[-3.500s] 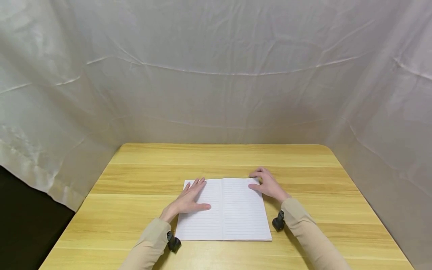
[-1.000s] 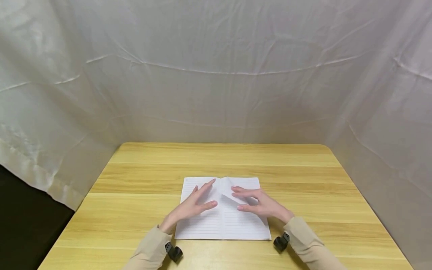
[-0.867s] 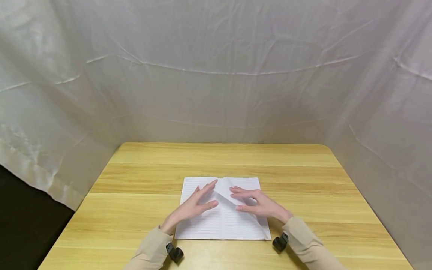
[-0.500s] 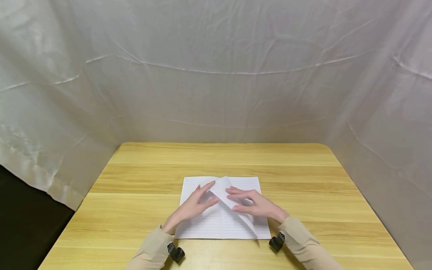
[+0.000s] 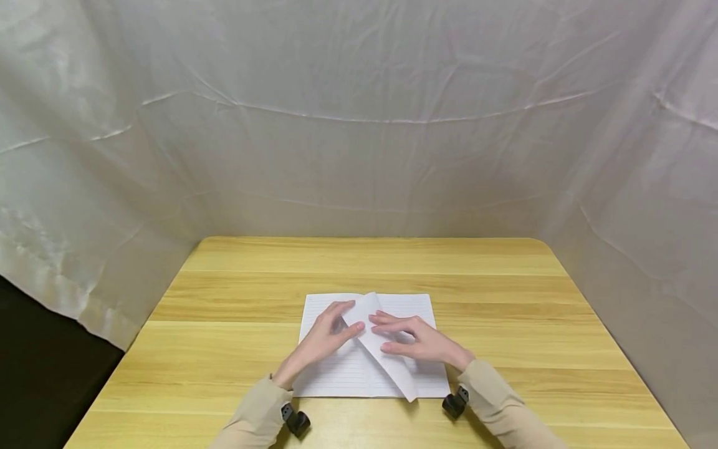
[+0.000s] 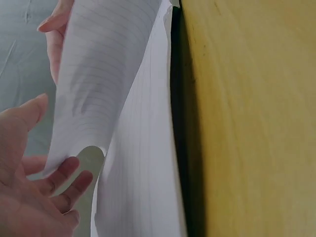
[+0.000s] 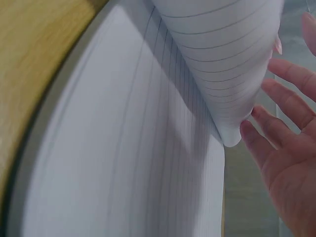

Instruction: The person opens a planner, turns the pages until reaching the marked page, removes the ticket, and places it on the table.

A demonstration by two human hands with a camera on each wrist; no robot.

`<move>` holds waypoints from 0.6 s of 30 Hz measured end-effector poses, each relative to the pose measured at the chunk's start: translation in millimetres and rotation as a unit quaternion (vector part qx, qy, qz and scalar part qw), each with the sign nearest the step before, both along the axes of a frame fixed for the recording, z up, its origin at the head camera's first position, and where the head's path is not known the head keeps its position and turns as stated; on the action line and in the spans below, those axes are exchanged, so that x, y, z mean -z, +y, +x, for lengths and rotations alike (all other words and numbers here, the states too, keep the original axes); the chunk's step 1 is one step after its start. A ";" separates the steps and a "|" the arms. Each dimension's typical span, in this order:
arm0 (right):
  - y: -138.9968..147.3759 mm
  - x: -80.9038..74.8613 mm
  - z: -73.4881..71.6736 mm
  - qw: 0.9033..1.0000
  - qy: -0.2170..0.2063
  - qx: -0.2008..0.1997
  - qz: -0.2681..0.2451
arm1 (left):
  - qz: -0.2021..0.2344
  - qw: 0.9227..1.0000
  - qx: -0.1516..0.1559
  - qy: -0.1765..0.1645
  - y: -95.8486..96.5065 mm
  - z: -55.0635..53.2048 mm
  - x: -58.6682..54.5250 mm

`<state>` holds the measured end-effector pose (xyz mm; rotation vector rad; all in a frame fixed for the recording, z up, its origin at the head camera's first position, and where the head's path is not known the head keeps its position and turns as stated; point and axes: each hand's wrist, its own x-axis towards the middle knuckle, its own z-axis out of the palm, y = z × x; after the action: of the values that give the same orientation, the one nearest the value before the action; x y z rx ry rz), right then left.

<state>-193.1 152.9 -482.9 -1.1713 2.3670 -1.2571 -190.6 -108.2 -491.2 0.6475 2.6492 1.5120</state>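
Note:
An open lined notebook (image 5: 331, 380) lies on the table, one page (image 5: 370, 312) raised from its right side and curling over toward the left. My right hand (image 5: 423, 340) is behind this page, its extended fingertips against the paper in the right wrist view, where the page (image 7: 222, 54) bows outward. At the page's left edge is my left hand (image 5: 320, 340), fingers slightly bent. In the left wrist view, the left fingertips touch the lower corner of the page (image 6: 98, 74), while the thumb stands a little apart from it.
The notebook rests on a wooden table (image 5: 224, 299) near its front side. Grey curtains (image 5: 359, 156) hang behind the table and on both sides. A small black camera sits on each wrist, the left camera (image 5: 297, 423) and the right camera (image 5: 454, 402).
Earlier the page lay flat with my right hand at its far right corner. It has since lifted and swung leftward, my right hand moving left with it. My left fingers have bent toward its edge.

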 end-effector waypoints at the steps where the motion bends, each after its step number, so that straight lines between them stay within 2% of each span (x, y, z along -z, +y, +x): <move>1: -0.3 -0.3 0.1 1.000 -0.003 0.001 -0.001 | 0.002 1.000 -0.007 0.002 0.6 -0.5 0.5; 9: 1.1 -0.8 1.8 0.999 -0.018 0.016 -0.025 | -0.017 0.998 -0.065 -0.001 1.0 -3.9 3.9; 13: 3.1 -0.4 1.9 0.998 -0.020 0.037 -0.045 | -0.037 0.995 -0.090 -0.015 0.5 -4.8 5.5; 18: 6.1 0.5 0.1 0.997 -0.033 0.056 -0.048 | -0.066 0.989 -0.125 -0.034 -0.6 -5.2 5.9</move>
<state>-193.0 159.0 -483.5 -1.0182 2.3773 -1.4367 -195.8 -108.8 -497.1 0.2570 2.8328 1.3644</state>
